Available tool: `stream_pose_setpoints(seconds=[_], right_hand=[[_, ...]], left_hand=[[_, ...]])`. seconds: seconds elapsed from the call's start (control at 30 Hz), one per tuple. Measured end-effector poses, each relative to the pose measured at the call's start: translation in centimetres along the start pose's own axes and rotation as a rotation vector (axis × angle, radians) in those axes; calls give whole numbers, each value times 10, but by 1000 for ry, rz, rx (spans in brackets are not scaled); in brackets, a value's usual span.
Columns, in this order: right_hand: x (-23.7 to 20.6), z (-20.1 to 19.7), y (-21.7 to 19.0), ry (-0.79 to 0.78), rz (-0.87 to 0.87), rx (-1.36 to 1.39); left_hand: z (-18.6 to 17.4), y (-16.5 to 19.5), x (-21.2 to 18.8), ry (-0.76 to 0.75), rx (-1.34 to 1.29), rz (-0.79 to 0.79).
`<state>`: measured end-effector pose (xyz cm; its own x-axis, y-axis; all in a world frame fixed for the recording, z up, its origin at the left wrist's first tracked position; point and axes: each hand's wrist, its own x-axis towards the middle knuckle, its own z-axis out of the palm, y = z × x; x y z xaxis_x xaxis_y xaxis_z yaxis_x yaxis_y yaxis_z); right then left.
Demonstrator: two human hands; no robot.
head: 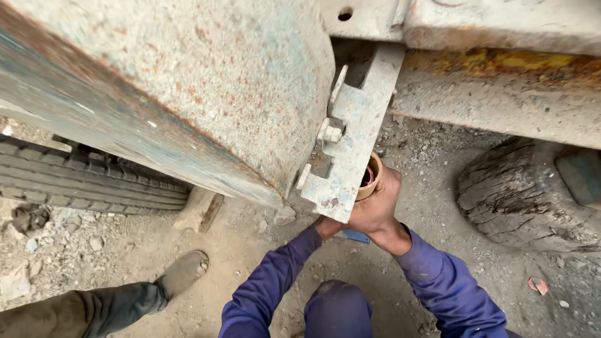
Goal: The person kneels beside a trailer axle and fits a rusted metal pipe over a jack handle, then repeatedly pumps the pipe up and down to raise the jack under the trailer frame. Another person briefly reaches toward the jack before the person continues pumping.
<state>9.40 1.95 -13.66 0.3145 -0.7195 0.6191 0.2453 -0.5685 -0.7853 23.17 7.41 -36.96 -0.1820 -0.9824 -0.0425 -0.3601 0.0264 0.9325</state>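
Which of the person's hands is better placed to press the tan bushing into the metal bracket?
Probably the right hand: it already grips the tan bushing against the grey bracket. The left hand sits lower, mostly hidden behind the bracket's bottom edge.

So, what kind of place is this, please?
Probably an outdoor roadside or yard repair spot for heavy vehicles. A worn tyre lies on dirt and gravel ground, beside a rusty vehicle body with a bolted metal bracket.
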Motion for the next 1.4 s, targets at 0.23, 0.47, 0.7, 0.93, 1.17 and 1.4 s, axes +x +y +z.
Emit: stream_pose_setpoints(seconds=[0.23, 0.47, 0.7, 0.93, 1.17, 1.4], right_hand=[[0, 7, -10, 79, 0, -96], [1, 2, -11, -6, 1, -61], [7, 3, -13, 17, -23, 50], [4, 5, -11, 14, 28, 1], [3, 7, -15, 46, -2, -27], [0, 4, -9, 79, -37, -106]], left_hand=[[77, 34, 4, 729, -190, -17], [42, 47, -17, 467, 4, -24], [-64, 12, 9, -409, 305, -105], [-72, 15, 20, -491, 229, -110], [-46, 18, 40, -332, 221, -38], [-16, 11, 23, -23, 163, 3]])
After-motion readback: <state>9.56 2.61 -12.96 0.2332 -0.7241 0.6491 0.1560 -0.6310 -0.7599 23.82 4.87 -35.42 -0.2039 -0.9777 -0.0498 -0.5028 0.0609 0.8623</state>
